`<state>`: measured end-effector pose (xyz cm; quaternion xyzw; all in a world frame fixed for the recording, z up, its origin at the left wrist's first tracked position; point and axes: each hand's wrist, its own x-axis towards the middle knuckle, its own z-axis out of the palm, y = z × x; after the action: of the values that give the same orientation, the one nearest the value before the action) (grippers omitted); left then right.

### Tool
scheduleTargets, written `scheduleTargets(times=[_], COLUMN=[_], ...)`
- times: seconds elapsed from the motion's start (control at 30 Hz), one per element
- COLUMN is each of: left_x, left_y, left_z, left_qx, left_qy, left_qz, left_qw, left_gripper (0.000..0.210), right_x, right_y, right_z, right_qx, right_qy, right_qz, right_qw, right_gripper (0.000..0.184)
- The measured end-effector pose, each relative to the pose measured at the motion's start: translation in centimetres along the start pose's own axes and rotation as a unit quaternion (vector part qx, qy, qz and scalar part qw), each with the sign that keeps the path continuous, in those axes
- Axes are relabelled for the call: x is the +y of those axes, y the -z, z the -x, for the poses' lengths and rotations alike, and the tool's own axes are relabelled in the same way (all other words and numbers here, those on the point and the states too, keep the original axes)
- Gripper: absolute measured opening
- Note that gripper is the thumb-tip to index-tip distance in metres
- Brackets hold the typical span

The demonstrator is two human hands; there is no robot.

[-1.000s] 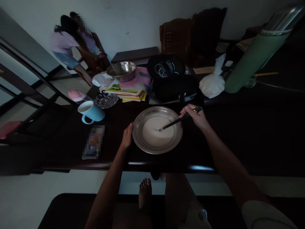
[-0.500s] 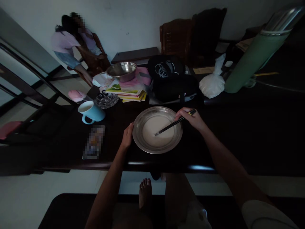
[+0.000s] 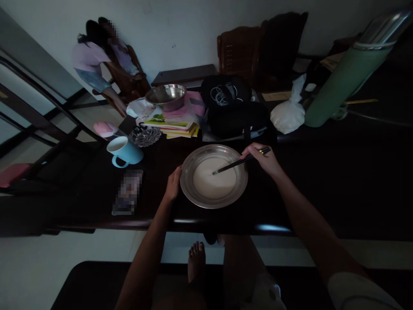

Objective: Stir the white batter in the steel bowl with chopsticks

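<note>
A wide metal bowl (image 3: 213,204) stands on the dark table in front of me, with a smooth whitish liquid (image 3: 209,185) in its bottom. My left hand (image 3: 174,183) is closed on the bowl's left rim, its fingertips partly hidden by the bowl. Above the right rim, my right hand (image 3: 262,158) grips a pair of dark chopsticks (image 3: 235,163) with gold bands near the top. They slant down to the left, and their tips, coated in white, meet the liquid near the middle of the bowl.
Left of the bowl are a light blue mug (image 3: 128,154), a phone (image 3: 128,192) and a glass ashtray (image 3: 145,136). Behind it lie books (image 3: 180,129), an empty metal bowl (image 3: 166,98) and a black bag (image 3: 235,116). A bag of white powder (image 3: 288,116) and a green thermos (image 3: 346,82) stand right. Two people are beyond.
My right hand has shifted slightly right, and the chopstick tips have moved up and a little right through the liquid. My left hand stays on the rim.
</note>
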<state>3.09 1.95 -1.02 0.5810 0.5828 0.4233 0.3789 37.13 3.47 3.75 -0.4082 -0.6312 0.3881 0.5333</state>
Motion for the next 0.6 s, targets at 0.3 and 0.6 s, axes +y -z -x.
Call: scheduleTargets(times=[0.3, 0.6], left_x=[0.38, 0.00], left_y=[-0.05, 0.04], left_z=[0.07, -0.02], left_qx=[0.004, 0.004], left_qy=[-0.001, -0.004], left_qz=[-0.008, -0.014], left_qw=[1.000, 1.000], left_gripper=[0.076, 0.077], right_x=[-0.24, 0.03], right_y=[-0.28, -0.29], right_z=[0.07, 0.10], right_qx=[-0.031, -0.043], right_qy=[0.008, 0.009], right_qz=[0.002, -0.008], right_qw=[0.999, 0.999], right_gripper=[0.044, 0.045])
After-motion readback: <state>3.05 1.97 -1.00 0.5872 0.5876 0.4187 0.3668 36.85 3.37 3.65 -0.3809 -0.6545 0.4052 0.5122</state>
